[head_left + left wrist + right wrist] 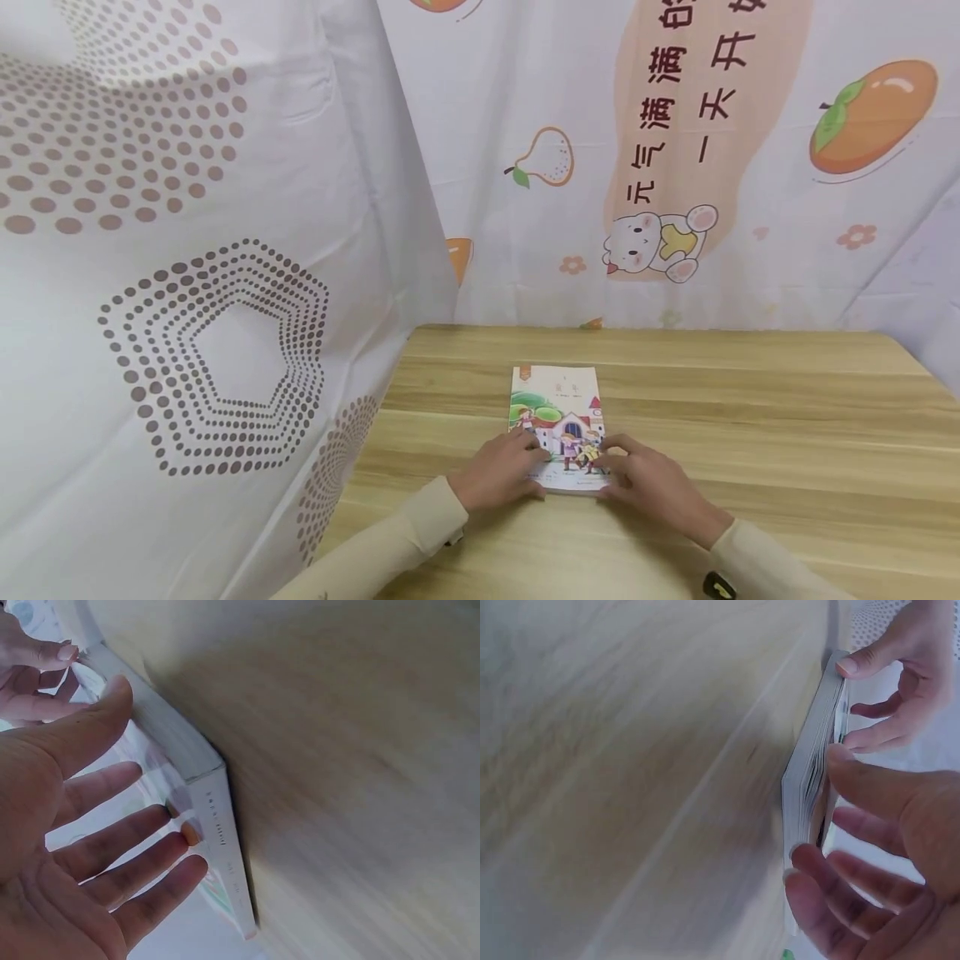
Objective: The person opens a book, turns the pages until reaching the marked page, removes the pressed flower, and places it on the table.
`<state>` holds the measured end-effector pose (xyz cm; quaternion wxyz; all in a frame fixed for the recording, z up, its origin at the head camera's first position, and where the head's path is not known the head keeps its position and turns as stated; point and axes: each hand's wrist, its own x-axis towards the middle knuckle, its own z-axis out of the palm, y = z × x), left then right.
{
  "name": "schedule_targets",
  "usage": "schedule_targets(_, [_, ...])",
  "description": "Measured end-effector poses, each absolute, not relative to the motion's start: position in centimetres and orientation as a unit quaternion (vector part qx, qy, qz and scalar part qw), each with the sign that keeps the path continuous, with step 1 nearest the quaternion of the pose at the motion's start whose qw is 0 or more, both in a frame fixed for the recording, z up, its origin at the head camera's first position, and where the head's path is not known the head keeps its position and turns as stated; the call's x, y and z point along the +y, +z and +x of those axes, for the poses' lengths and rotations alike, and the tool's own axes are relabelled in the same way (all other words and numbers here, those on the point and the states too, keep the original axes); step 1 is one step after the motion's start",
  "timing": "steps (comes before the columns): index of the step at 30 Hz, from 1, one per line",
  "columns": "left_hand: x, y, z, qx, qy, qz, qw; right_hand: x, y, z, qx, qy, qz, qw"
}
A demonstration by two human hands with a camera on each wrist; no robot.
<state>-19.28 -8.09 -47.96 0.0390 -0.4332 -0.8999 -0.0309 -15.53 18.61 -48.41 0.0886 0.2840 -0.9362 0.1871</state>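
A paperback book (558, 417) with a colourful illustrated cover lies closed on the wooden table. My left hand (504, 471) is at its lower left, fingers over the cover's edge. In the left wrist view, the left hand (90, 817) has its fingers fairly straight beside the printed spine (221, 832), with the thumb by the bottom page edges. My right hand (652, 483) is at the lower right side. Seen from the right wrist, the right hand (885, 877) has loosely bent fingers, with fingertips along the page edges (810, 765) and the thumb near the bottom corner.
The wood-grain table (750, 417) extends to the right of the book. A white curtain with dotted patterns (225, 358) hangs along the left, and a printed cloth (510, 250) with fruit and a cartoon animal hangs behind the table.
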Motion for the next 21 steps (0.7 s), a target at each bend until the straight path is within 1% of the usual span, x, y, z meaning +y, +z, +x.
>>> schedule_targets(7, [-7.5, -47.6, -19.3, -0.895, -0.025, -0.443, 0.046, 18.9, -47.8, -15.6, -0.921, 0.148, 0.343, 0.112])
schedule_targets(11, [-7.3, -47.5, -19.3, -0.893, -0.02, -0.447, 0.049, 19.0, -47.5, -15.8, -0.916, 0.124, 0.358, 0.135])
schedule_targets(17, [-7.4, -47.3, -19.7, -0.893, -0.019, -0.449, 0.032, 18.7, -47.4, -16.3, -0.913, 0.142, 0.331, 0.192])
schedule_targets(21, [-7.6, -46.8, -19.9, -0.893, -0.054, -0.447, 0.008, 18.7, -47.2, -16.3, -0.914, 0.209, 0.272, 0.217])
